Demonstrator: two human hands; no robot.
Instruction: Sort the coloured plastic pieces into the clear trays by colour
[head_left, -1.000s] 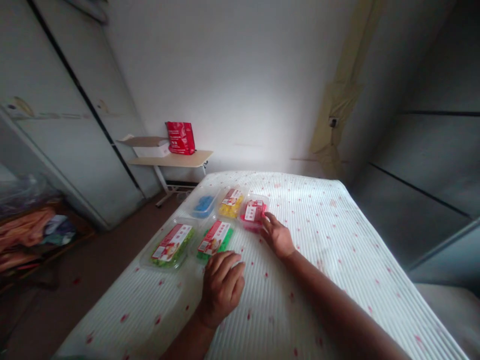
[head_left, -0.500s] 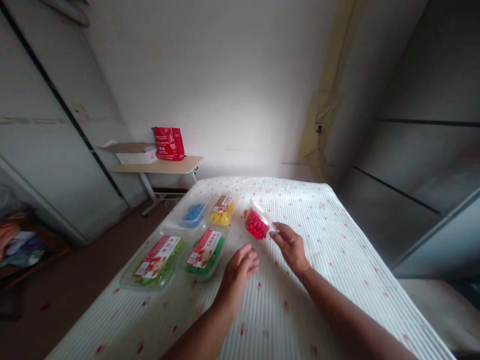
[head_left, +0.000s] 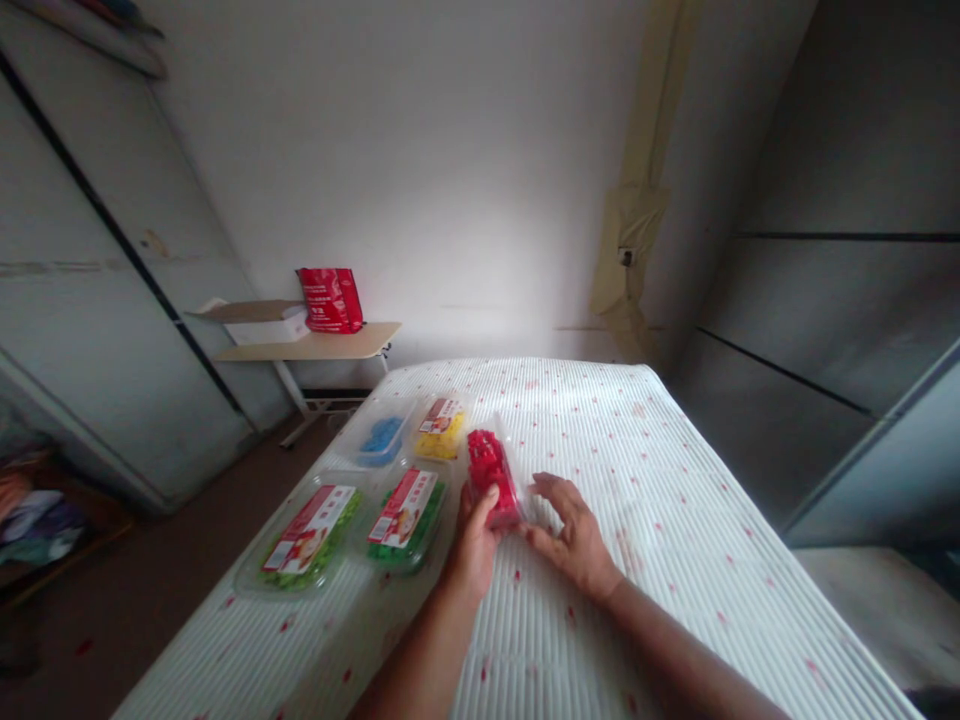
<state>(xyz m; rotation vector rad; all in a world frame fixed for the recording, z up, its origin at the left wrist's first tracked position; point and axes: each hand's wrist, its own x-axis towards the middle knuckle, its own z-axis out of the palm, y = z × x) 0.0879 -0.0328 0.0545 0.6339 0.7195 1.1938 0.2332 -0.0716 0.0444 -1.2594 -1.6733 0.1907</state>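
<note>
I hold a clear plastic box of red pieces (head_left: 491,478) upright on its edge between both hands, just above the bed. My left hand (head_left: 474,540) grips its near left side with the thumb on the front face. My right hand (head_left: 574,535) cups the box's right side with curled fingers. To the left lie a box of dark green pieces (head_left: 406,510), a box of light green pieces (head_left: 306,532), a yellow box (head_left: 439,429) and a blue box (head_left: 381,441).
All boxes rest on a bed with a white ribbed cover dotted red (head_left: 645,480). Beyond its far left corner stands a small side table (head_left: 315,345) with a red bag (head_left: 328,300) and a cardboard box (head_left: 259,322). Wardrobe doors run along the left.
My right hand lifted the red box from its place beside the yellow one and brought it nearer. My left hand rose from the bed and took hold of its left side.
</note>
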